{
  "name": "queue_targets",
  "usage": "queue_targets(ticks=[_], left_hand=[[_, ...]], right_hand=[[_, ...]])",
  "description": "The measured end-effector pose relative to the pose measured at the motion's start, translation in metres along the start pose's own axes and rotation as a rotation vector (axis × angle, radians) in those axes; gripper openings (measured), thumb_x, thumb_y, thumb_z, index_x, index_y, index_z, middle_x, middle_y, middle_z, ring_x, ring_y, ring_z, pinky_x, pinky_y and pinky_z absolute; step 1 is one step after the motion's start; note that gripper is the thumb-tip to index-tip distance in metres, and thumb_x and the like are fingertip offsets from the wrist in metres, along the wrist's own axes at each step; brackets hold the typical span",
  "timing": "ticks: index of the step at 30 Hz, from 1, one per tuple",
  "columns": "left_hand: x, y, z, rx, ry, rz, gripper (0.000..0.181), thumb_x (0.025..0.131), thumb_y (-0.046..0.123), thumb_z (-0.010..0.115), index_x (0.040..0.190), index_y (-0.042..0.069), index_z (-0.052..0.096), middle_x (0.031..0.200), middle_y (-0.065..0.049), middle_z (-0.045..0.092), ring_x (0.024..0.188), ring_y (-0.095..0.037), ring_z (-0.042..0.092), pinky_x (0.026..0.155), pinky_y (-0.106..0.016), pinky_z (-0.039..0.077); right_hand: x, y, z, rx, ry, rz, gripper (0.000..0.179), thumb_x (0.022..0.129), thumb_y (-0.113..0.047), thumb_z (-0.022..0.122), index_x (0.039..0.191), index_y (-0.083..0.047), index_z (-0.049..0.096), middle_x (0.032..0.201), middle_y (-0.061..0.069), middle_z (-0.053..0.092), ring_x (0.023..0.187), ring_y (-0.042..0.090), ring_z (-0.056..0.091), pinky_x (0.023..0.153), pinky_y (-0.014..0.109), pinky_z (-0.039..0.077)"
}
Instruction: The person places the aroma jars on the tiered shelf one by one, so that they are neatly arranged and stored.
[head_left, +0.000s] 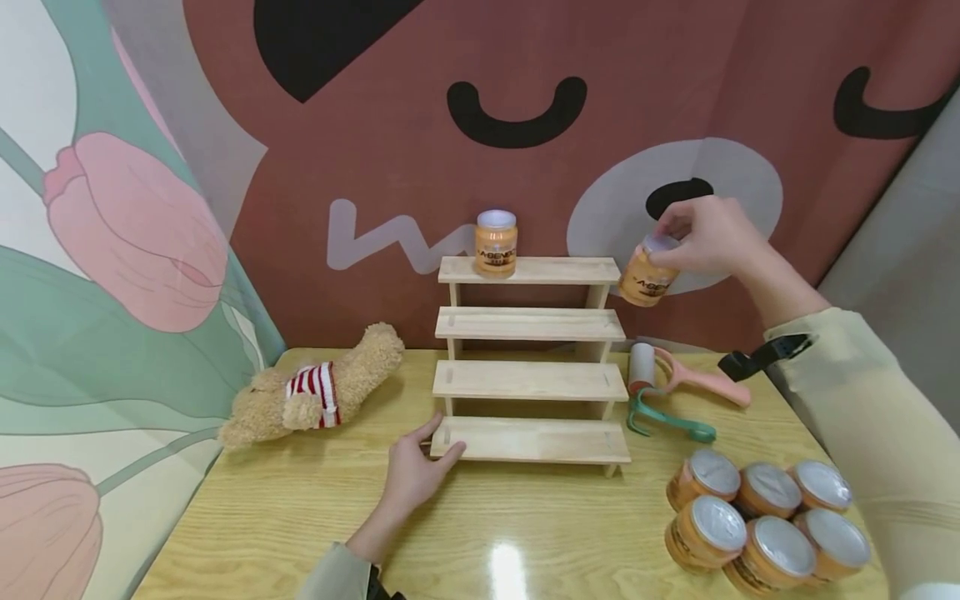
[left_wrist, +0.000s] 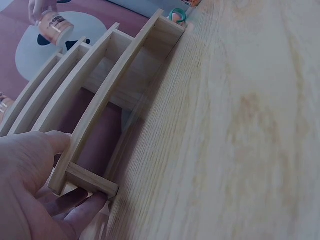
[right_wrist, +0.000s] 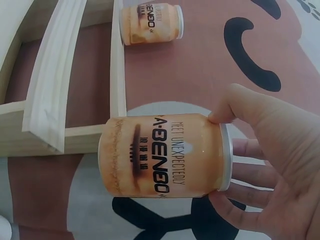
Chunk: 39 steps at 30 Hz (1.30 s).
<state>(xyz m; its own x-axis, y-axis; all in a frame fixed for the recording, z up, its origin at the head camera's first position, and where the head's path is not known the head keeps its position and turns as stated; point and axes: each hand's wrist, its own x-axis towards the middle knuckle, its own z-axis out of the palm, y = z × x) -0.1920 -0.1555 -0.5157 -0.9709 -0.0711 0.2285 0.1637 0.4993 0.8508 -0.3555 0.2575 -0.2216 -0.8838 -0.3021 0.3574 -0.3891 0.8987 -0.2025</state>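
Observation:
A four-step wooden display stand [head_left: 532, 379] sits on the table, with a single orange printed can [head_left: 496, 244] upright on the left part of its top step. My left hand [head_left: 415, 468] grips the left end of the bottom step, thumb at the board and fingers by its leg [left_wrist: 92, 180]. My right hand [head_left: 708, 236] holds a second orange can [head_left: 647, 277] by its silver-rimmed top end, tilted, in the air near the right end of the top step. The lettering on this held can [right_wrist: 160, 157] faces the right wrist camera.
Several more orange cans [head_left: 780, 546] stand grouped at the table's front right. Behind them lie a pink-handled lint roller [head_left: 697, 377] and a green hooked item [head_left: 671, 421]. A teddy bear [head_left: 315, 392] in a striped top lies left of the stand. A printed curtain [head_left: 360, 167] hangs behind.

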Motion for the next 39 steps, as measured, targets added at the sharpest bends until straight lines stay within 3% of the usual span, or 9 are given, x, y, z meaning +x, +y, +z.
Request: queue_targets(ticks=[7, 12, 18, 24, 31, 39], left_hand=[[-0.002, 0.001, -0.002, -0.003, 0.004, 0.007, 0.065, 0.093, 0.025, 0.085, 0.146, -0.004, 0.06, 0.143, -0.025, 0.066, 0.104, -0.031, 0.079, 0.078, -0.027, 0.066], [-0.002, 0.0, -0.004, -0.015, 0.002, 0.005, 0.066, 0.093, 0.025, 0.085, 0.147, -0.004, 0.06, 0.141, -0.025, 0.067, 0.102, -0.029, 0.079, 0.073, -0.021, 0.063], [-0.003, -0.002, -0.005, -0.003, 0.008, 0.004, 0.065, 0.094, 0.025, 0.085, 0.146, -0.004, 0.06, 0.14, -0.026, 0.068, 0.101, -0.031, 0.079, 0.073, -0.025, 0.065], [-0.003, -0.002, -0.008, 0.007, 0.0, -0.003, 0.066, 0.093, 0.026, 0.085, 0.147, -0.003, 0.06, 0.142, -0.025, 0.066, 0.109, -0.034, 0.077, 0.082, -0.034, 0.068], [-0.002, -0.001, -0.007, -0.008, -0.007, -0.016, 0.066, 0.092, 0.023, 0.086, 0.148, -0.002, 0.059, 0.136, -0.022, 0.071, 0.107, -0.031, 0.079, 0.082, -0.03, 0.067], [-0.003, 0.001, -0.005, -0.01, -0.013, -0.015, 0.066, 0.093, 0.025, 0.085, 0.148, -0.001, 0.06, 0.145, -0.023, 0.065, 0.108, -0.033, 0.078, 0.08, -0.028, 0.067]], right_hand=[[0.011, -0.01, 0.003, 0.042, 0.024, -0.002, 0.034, 0.086, -0.038, 0.08, 0.104, -0.009, 0.077, 0.101, 0.018, 0.08, 0.091, 0.029, 0.07, 0.065, 0.033, 0.051], [0.022, -0.02, 0.007, 0.063, 0.037, -0.007, 0.035, 0.088, -0.038, 0.079, 0.105, -0.007, 0.077, 0.107, 0.019, 0.079, 0.097, 0.031, 0.072, 0.07, 0.034, 0.053], [0.035, -0.034, 0.015, 0.103, 0.034, 0.01, 0.039, 0.089, -0.041, 0.076, 0.107, -0.006, 0.076, 0.11, 0.021, 0.079, 0.101, 0.033, 0.071, 0.074, 0.036, 0.054], [0.044, -0.042, 0.024, 0.141, 0.036, 0.014, 0.041, 0.088, -0.042, 0.077, 0.108, -0.006, 0.076, 0.113, 0.02, 0.078, 0.104, 0.033, 0.07, 0.076, 0.037, 0.054], [0.055, -0.055, 0.029, 0.152, 0.034, 0.008, 0.039, 0.087, -0.041, 0.078, 0.106, -0.007, 0.077, 0.112, 0.019, 0.078, 0.101, 0.031, 0.068, 0.075, 0.036, 0.051], [0.064, -0.062, 0.041, 0.127, 0.011, 0.033, 0.037, 0.086, -0.039, 0.078, 0.106, -0.008, 0.077, 0.111, 0.015, 0.078, 0.099, 0.029, 0.065, 0.077, 0.037, 0.053]])
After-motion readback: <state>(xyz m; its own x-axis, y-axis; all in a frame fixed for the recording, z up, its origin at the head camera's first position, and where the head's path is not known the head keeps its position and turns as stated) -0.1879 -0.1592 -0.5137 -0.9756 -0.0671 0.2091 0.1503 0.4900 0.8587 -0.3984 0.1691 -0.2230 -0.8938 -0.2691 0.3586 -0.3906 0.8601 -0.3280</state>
